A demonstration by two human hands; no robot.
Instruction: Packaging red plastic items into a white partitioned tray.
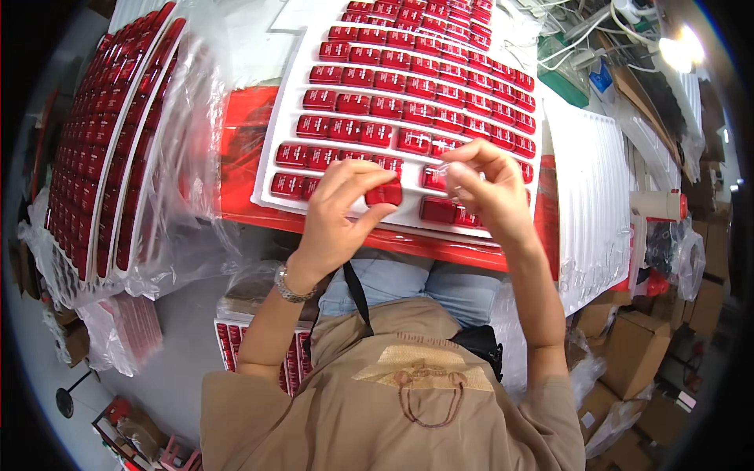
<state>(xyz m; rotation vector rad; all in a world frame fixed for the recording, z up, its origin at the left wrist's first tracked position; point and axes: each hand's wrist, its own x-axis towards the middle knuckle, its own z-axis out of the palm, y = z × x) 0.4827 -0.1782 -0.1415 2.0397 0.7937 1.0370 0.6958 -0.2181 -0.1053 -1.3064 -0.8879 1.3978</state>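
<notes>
My left hand [334,210] is closed around a small glossy red piece [385,193], rectangular like a little bottle or case, with its broad side turned up. It is held just above the near edge of a white tray [271,161]. Rows of similar red pieces [386,107] with pale print fill the tray's slots. To the right, my right hand [501,196] pinches a small clear piece [444,169], perhaps film, between thumb and fingers. That hand hovers over the tray's near right rows and hides some of them. White gaps show in the tray between my hands.
Upright trays of red pieces [98,141], wrapped in clear plastic, stand at the left. Red sheeting [243,129] covers the table under the tray. White ribbed trays [585,173] are stacked at the right, near cables and a lit lamp [682,49]. Cardboard boxes [636,353] sit lower right.
</notes>
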